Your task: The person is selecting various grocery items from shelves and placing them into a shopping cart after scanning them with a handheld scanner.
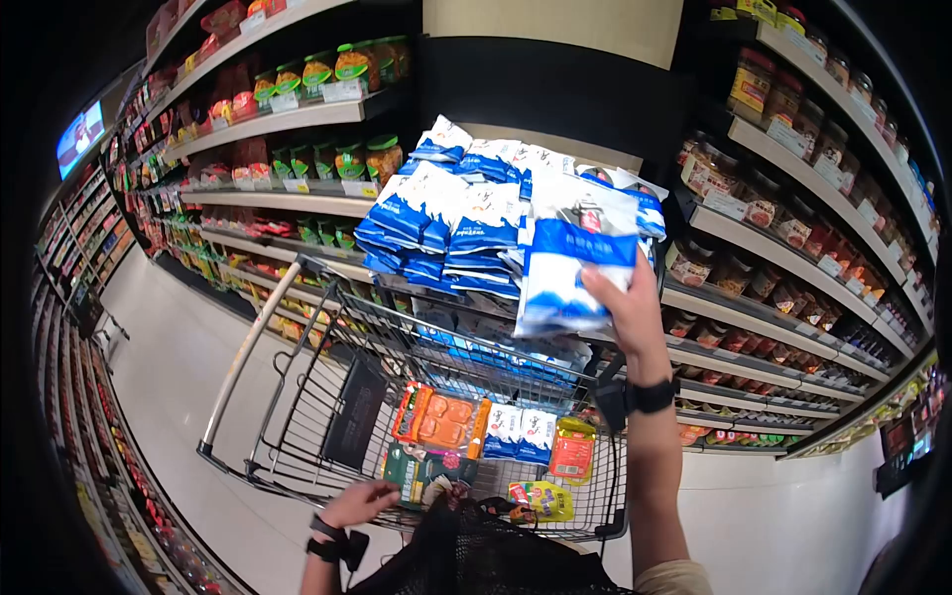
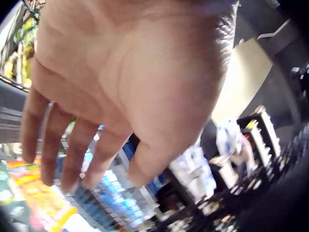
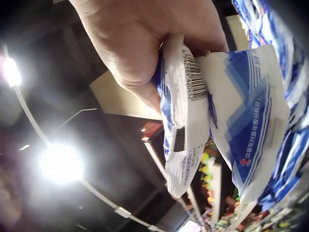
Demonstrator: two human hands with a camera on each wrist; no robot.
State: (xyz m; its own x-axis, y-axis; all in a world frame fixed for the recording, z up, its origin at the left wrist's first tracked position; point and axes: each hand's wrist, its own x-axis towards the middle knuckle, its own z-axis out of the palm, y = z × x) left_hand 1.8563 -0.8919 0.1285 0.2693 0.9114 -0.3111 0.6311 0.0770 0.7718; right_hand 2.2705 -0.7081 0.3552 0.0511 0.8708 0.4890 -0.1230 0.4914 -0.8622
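Observation:
My right hand (image 1: 627,307) grips a blue-and-white bag of salt (image 1: 567,288) by its side, in front of the display pile. In the right wrist view, two such bags show under the hand: one with a barcode (image 3: 186,125), and a second bag (image 3: 248,116) close beside it. More bags of salt (image 1: 436,213) are heaped behind. My left hand (image 1: 362,504) is low over the near side of the shopping cart (image 1: 248,362), fingertips right by a dark green packet (image 1: 416,474). Its palm and loosely extended fingers hold nothing in the left wrist view.
The cart also carries an orange tray pack (image 1: 446,416), two blue-and-white bags (image 1: 519,433), a red-and-yellow packet (image 1: 572,451) and a yellow packet (image 1: 543,502). Shelves of jars (image 1: 793,198) stand right, and more shelves (image 1: 278,119) left. Pale aisle floor (image 1: 159,337) lies left of the cart.

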